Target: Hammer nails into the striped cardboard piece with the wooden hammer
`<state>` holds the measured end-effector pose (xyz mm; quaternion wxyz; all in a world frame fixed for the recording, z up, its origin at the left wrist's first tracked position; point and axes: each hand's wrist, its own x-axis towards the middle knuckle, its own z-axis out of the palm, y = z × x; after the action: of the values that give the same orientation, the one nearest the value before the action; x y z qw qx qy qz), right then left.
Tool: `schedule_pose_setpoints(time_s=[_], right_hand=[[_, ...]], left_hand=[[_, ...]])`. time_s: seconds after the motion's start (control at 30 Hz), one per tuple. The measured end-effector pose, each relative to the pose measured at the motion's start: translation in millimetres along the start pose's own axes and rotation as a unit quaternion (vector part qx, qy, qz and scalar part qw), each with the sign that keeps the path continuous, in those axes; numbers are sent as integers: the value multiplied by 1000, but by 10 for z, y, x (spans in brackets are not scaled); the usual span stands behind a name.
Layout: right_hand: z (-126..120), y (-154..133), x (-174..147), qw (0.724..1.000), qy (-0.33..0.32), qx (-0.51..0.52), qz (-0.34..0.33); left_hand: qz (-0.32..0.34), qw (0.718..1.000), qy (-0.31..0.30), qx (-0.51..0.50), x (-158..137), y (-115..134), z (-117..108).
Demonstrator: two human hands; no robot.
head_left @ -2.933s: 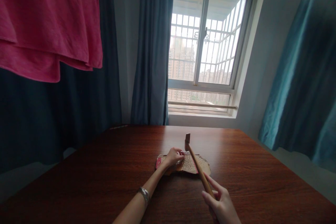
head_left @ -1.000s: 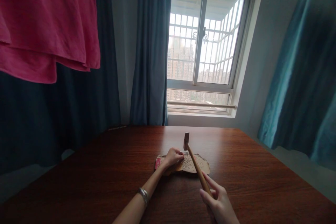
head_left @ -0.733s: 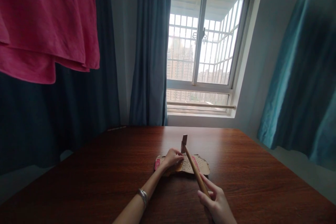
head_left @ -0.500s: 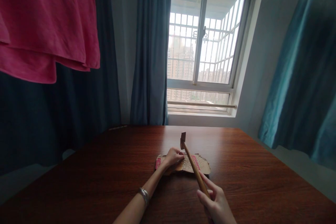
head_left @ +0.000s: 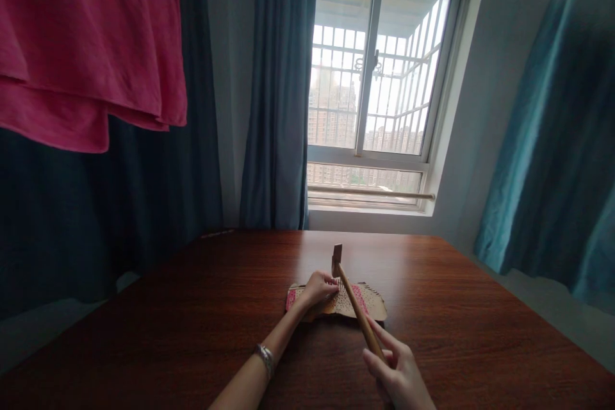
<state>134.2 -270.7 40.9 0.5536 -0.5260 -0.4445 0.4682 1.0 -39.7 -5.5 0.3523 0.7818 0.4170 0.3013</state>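
My right hand (head_left: 398,368) is wrapped around the wooden handle of a hammer (head_left: 361,315). The hammer slants up and away, its head raised over the far side of a flat tan piece, apparently cardboard (head_left: 377,307). That piece has pink patches, many small dark holes and thin nail-like pins standing along its far part. My left hand (head_left: 317,287), a silver bracelet (head_left: 264,359) on its wrist, rests at the left part of the piece with its fingertips pinched beside the pins. Whatever is between those fingertips is too small to make out.
The brown wooden table (head_left: 202,333) stretches out around the piece. Behind it stand a window (head_left: 369,154) and blue curtains (head_left: 278,109). A pink cloth (head_left: 96,45) hangs at upper left, and another blue curtain (head_left: 538,160) is on the right.
The whole view has shifted very slightly. Both hands and the hammer keep nearly the same pose over the tan piece.
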Motion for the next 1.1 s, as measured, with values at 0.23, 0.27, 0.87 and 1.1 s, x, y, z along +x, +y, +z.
schedule_pose_setpoints(time_s=[0.23,0.27,0.87,1.1], right_hand=[[-151,-29,-6,998,48,41,-9],[-172,-32,-9,997,61,45,-8],[-202,3,-18,998,49,37,-2],[-193,60,19,999,32,24,-4]], left_hand=[[18,999,19,28,-47,83,-8],[17,999,15,30,-50,93,-16],[22,996,48,71,43,132,85],[23,993,62,99,42,114,111]])
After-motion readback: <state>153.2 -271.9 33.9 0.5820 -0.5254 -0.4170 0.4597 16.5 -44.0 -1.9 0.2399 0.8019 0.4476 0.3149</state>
